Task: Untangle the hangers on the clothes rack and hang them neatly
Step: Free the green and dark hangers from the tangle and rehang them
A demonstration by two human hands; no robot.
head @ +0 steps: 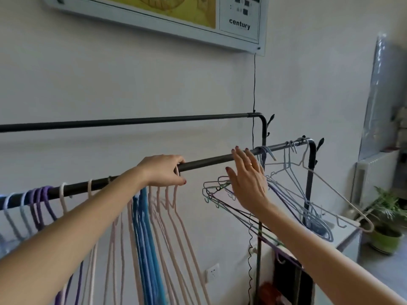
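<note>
My left hand clamps a pale pink plastic hanger's hook on the near dark metal rail; my right hand, fingers spread, should lift one tangled wire hanger free.

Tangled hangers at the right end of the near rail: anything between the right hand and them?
Nothing visible. The right hand, open, is already at the tangled hangers, in front of them. The bare stretch of the near rail between it and the left hand, which grips a pink hanger hook, is free for rehanging.
</note>
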